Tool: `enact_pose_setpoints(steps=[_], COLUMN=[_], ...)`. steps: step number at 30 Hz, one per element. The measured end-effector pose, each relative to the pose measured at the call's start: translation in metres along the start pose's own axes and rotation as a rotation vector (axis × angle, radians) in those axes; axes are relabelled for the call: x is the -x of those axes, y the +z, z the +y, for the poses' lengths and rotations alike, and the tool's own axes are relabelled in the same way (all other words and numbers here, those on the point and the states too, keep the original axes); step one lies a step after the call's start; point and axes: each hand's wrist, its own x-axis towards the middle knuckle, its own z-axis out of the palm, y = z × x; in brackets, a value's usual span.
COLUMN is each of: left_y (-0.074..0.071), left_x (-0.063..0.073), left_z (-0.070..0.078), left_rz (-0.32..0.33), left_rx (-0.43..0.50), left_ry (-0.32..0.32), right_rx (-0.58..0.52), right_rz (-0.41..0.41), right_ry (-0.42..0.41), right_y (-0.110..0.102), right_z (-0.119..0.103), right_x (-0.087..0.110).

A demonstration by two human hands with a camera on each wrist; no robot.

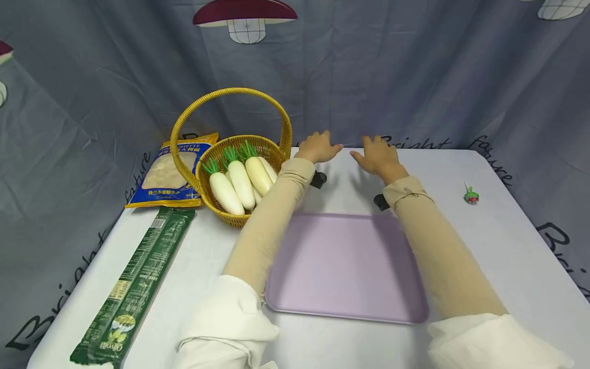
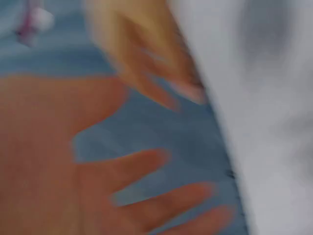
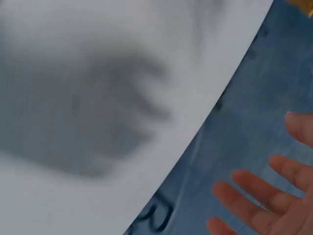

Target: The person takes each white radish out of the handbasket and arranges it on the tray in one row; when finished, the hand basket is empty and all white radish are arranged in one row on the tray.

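Note:
Both hands reach out over the back of the white table, beyond a pale purple tray (image 1: 348,266). My left hand (image 1: 319,147) holds nothing, its thumb pointing toward the other hand. Its fingers spread apart in the blurred left wrist view. Opposite it, my right hand (image 1: 379,156) is empty too, with fingers extended and apart in the right wrist view. Nearest the left hand stands a yellow wicker basket (image 1: 237,220) with a tall handle. Several white radishes (image 1: 239,179) with green tops lie in it, partly covered by the left forearm.
A blue and yellow pasta bag (image 1: 166,171) lies behind the basket's left side. In front of it stretches a long green package (image 1: 133,287). A small green and red item (image 1: 471,195) sits at the right. A grey curtain (image 1: 359,66) hangs behind the table.

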Motion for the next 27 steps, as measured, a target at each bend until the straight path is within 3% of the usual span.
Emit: enact_pose_setpoints(steps=[3,5,7,10,12,14,16,18,20,23,27], left_y=[-0.026,-0.039,-0.048,-0.05,-0.042,-0.025,-0.002,0.025,0.049,0.076,0.096], left_x=[0.041,0.076,0.116,0.169,0.197,0.216,0.227,0.228,0.223,0.211,0.196], left_z=[0.002,-0.003,-0.013,-0.039,-0.062,-0.084,-0.106,-0.127,-0.147,-0.171,-0.187], left_rz=[-0.178,-0.182,-0.105,0.059,0.18,0.324,0.486,0.638,0.723,0.725,0.669], left_rx=[0.008,0.005,0.022,0.191,0.336,0.46,0.541,0.588,0.643,0.704,0.773], left_ry=[0.133,0.207,0.244,0.235,0.202,0.151,0.061,-0.06,-0.169,-0.246,-0.204], right_rx=[-0.053,-0.131,-0.223,-0.361,-0.451,-0.548,-0.65,-0.758,-0.861,-1.009,-1.167], right_rz=[-0.039,-0.055,-0.06,-0.042,-0.039,-0.041,-0.06,-0.083,-0.107,-0.131,-0.126], right_ry=[-0.101,-0.163,-0.216,-0.285,-0.32,-0.352,-0.381,-0.414,-0.443,-0.478,-0.51], right_y=[0.0,0.001,0.002,0.006,0.009,0.014,0.018,0.023,0.027,0.032,0.041], right_z=[-0.013,-0.022,-0.03,-0.04,-0.048,-0.055,-0.064,-0.074,-0.087,-0.105,-0.126], right_x=[0.004,0.008,0.013,0.021,0.029,0.038,0.047,0.054,0.06,0.066,0.071])
